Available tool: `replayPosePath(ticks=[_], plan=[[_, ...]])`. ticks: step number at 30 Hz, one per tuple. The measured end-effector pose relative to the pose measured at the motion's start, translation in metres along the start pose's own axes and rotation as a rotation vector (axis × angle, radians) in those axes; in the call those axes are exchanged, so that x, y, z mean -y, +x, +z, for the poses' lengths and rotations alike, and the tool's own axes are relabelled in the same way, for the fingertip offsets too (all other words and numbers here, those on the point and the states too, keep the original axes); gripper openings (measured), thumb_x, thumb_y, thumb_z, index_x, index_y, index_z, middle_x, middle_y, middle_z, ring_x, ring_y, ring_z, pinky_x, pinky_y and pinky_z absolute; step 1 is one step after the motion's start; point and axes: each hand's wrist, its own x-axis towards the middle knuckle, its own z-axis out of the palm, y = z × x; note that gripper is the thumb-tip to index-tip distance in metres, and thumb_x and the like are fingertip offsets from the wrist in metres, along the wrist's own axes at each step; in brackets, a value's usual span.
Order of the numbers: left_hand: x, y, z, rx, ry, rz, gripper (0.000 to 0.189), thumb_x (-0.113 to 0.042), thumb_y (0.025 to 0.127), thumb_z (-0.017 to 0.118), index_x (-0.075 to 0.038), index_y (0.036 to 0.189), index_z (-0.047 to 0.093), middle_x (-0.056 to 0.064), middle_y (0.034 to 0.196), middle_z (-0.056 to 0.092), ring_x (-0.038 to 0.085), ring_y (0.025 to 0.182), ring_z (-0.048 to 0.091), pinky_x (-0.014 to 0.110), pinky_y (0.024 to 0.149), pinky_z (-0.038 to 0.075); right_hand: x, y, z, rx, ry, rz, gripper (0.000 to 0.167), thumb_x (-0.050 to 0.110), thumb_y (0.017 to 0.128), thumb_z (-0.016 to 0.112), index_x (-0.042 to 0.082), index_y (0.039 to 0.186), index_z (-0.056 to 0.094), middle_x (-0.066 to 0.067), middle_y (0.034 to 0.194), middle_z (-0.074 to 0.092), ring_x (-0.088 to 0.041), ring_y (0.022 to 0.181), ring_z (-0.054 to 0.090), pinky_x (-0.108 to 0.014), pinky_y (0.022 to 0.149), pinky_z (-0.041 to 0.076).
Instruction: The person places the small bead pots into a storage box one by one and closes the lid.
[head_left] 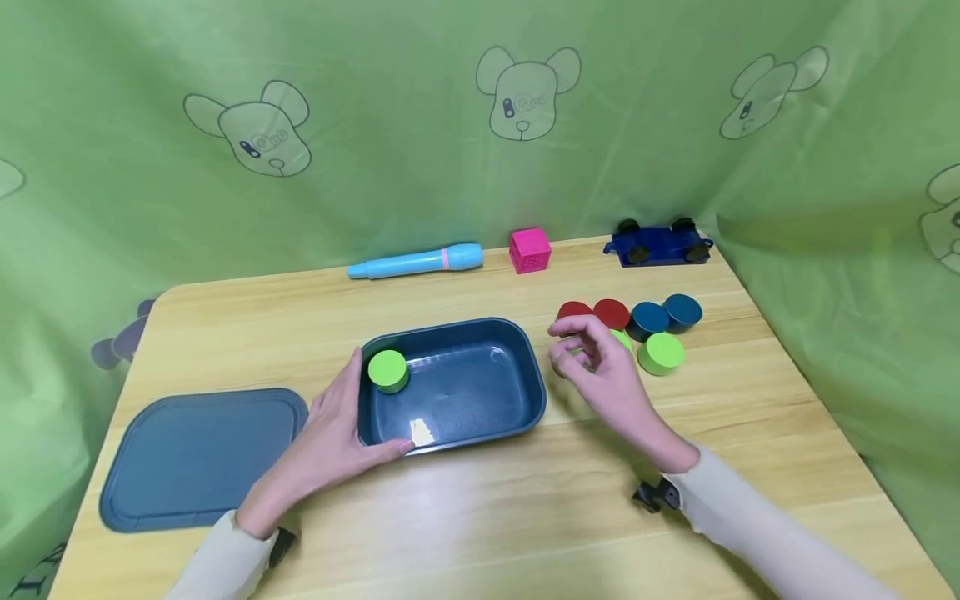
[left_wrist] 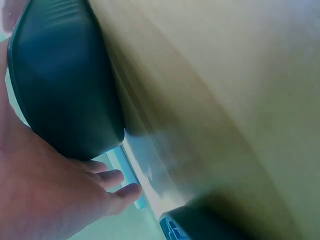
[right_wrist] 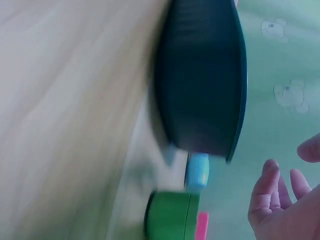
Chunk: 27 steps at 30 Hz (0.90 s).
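My left hand (head_left: 333, 421) holds the left end of a dark blue rectangular box (head_left: 457, 437), thumb along the near rim and fingers by the left wall. In the left wrist view the fingertips (left_wrist: 131, 192) reach past the box's outer side. Inside the box, at its left, stands a light green round block (head_left: 388, 372). To the right of the box my right hand (head_left: 603, 379) hovers with loosely bent fingers and nothing between them. In the head view it partly hides green blocks; another green block (head_left: 662, 354) stands just right of it.
Behind the right hand stand red round blocks (head_left: 612, 314) and blue round blocks (head_left: 682, 313). A flat dark blue lid (head_left: 206, 458) lies at left. Along the back edge are a light blue pen-shaped toy (head_left: 412, 262), a pink cube (head_left: 530, 250) and a blue wheeled toy (head_left: 660, 244), before a green curtain.
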Motion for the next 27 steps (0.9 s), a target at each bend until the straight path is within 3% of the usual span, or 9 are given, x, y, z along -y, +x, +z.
replayPosePath(ticks=[7,13,19,23,27], plan=[[-0.001,0.0,-0.002,0.017,0.058,0.008,0.142,-0.081,0.084,0.078,-0.008,0.175,-0.004,0.019,0.181,0.006,0.038,0.165,0.012,0.073,0.123,0.018,-0.016,-0.002,-0.043,-0.03,-0.102,-0.036,0.031,-0.002,0.105,0.069,-0.001,0.136,0.065,-0.019,0.118,0.064,-0.018,0.101,0.063,-0.019,0.076,0.051],[0.0,-0.001,-0.003,0.033,0.05,-0.014,0.146,-0.081,0.082,0.08,-0.009,0.175,-0.005,0.019,0.181,0.004,0.039,0.166,0.01,0.074,0.123,0.017,-0.03,-0.01,-0.068,-0.118,-0.164,0.055,0.034,0.003,0.105,0.071,0.0,0.138,0.063,-0.008,0.105,0.064,-0.015,0.086,0.06,-0.017,0.068,0.048],[-0.001,-0.002,-0.002,0.029,0.03,-0.018,0.147,-0.078,0.08,0.083,-0.007,0.175,-0.004,0.02,0.181,0.004,0.04,0.165,0.011,0.074,0.123,0.016,-0.048,-0.022,-0.09,-0.233,-0.266,0.137,0.036,0.007,0.102,0.077,0.008,0.136,0.064,-0.007,0.093,0.057,-0.016,0.077,0.052,-0.018,0.062,0.043],[-0.002,-0.002,-0.003,0.038,0.027,-0.024,0.147,-0.077,0.081,0.084,-0.008,0.175,-0.005,0.02,0.181,0.005,0.042,0.165,0.013,0.075,0.122,0.017,-0.055,-0.027,-0.101,-0.27,-0.336,0.184,0.044,0.012,0.101,0.08,0.005,0.14,0.061,-0.012,0.102,0.056,-0.015,0.079,0.052,-0.016,0.064,0.044],[-0.002,-0.003,-0.004,0.04,0.031,-0.023,0.145,-0.077,0.082,0.083,-0.009,0.175,-0.005,0.021,0.18,0.008,0.043,0.164,0.014,0.076,0.122,0.018,-0.062,-0.03,-0.11,-0.246,-0.412,0.241,0.061,0.022,0.101,0.082,0.0,0.15,0.054,-0.016,0.126,0.05,-0.015,0.086,0.052,-0.015,0.067,0.045]])
